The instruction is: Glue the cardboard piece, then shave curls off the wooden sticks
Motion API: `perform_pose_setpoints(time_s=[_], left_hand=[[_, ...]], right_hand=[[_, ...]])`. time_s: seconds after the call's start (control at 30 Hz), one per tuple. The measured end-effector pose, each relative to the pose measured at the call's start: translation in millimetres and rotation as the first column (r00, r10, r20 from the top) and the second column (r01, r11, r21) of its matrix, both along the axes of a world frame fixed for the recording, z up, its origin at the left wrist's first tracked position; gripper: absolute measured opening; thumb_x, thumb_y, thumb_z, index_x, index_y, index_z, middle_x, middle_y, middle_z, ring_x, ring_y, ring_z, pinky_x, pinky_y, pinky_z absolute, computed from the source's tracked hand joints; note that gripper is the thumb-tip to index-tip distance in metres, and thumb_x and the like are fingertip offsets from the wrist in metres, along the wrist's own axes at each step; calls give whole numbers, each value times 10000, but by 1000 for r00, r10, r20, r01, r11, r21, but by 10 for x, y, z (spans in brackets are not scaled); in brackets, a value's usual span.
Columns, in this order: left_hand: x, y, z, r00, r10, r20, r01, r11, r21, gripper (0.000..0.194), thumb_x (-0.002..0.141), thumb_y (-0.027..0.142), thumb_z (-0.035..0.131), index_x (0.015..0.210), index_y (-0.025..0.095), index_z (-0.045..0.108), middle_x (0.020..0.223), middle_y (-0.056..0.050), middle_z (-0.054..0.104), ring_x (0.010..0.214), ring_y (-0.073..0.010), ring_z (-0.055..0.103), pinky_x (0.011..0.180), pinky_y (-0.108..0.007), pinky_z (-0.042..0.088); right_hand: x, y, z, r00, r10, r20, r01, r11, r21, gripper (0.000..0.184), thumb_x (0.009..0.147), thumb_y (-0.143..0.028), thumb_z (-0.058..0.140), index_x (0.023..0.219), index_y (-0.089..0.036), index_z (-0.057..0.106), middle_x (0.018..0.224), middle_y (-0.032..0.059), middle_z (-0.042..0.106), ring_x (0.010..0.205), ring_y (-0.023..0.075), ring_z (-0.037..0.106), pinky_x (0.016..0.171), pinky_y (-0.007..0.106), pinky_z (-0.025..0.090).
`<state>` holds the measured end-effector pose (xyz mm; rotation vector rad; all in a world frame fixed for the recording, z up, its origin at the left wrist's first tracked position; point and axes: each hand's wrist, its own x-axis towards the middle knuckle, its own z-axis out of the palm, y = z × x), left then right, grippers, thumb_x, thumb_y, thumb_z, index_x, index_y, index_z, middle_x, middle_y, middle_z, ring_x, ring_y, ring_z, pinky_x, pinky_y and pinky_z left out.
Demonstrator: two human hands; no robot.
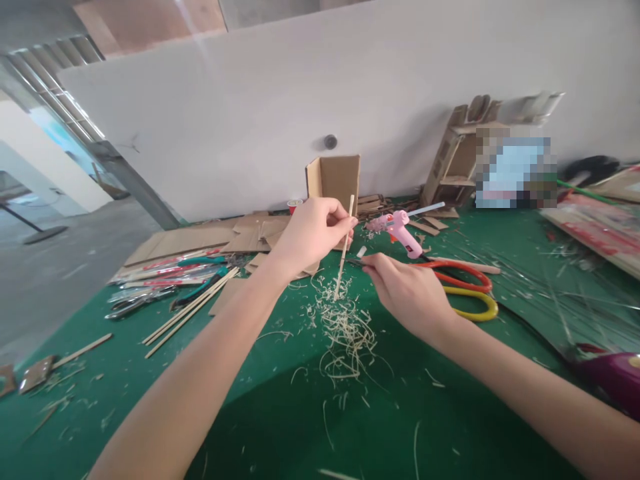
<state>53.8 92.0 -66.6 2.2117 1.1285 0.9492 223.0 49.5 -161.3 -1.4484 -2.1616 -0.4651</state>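
Note:
My left hand (320,228) pinches a thin wooden stick (343,257), which stands nearly upright with its lower end over the pile of curly wood shavings (349,340). Just right of the stick, my right hand (411,293) is closed on a small thin blade (356,262); most of it is hidden in the fingers. Its visible tip is close to the stick, and whether they touch I cannot tell. A pink glue gun (400,227) with a glue stick in its back lies beyond my right hand. Scissors with orange and yellow handles (487,270) lie beside that hand, partly covered.
Several wooden sticks (193,310), pliers (200,290) and cardboard sheets (185,243) lie at left. A folded cardboard piece (341,180) stands against the wall. Farther right are a cardboard structure (443,157), a black cable (533,323) and a purple object (613,377).

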Motion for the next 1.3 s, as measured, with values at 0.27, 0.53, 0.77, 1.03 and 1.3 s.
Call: perform_pose_setpoints(time_s=[0.27,0.53,0.77,1.03,1.3], left_hand=[[5,28,-25,1000,-20,24,20,1000,5,191,816,306,504,722,149,562,709,-53,674,641,-124,649,626,-244,517],[18,44,-87,996,-57,72,63,995,-81,180,815,310,500,736,156,548,772,-62,665,690,-136,655,627,-224,536],[26,37,-70,992,-69,101,75,996,-54,194,840,306,466,770,151,560,792,-62,671,731,-134,653,682,-228,535],[22,44,-68,994,-78,80,84,995,-62,212,841,327,457,790,151,562,828,-68,671,753,-136,651,707,-240,526],[-9,67,-63,993,-75,96,85,992,-97,218,838,331,462,761,146,548,824,-92,664,740,-146,652,668,-238,541]], right_hand=[[-108,-61,-149,976,141,167,-108,976,-190,145,857,-217,381,862,-229,525,614,-37,604,408,88,436,447,282,94],[34,-5,83,994,105,17,-106,991,77,256,896,-253,355,1088,-212,520,805,-3,665,525,93,524,447,252,177],[92,20,55,990,142,-15,-139,985,102,221,891,-237,368,951,-181,573,748,3,664,559,91,560,446,230,223],[82,26,82,996,50,-69,-53,998,-40,277,918,-315,302,944,-177,542,723,20,656,565,120,572,446,230,205],[35,-51,-44,979,162,121,-128,960,-250,252,906,-288,314,901,-187,545,638,20,610,530,121,513,473,259,159]])
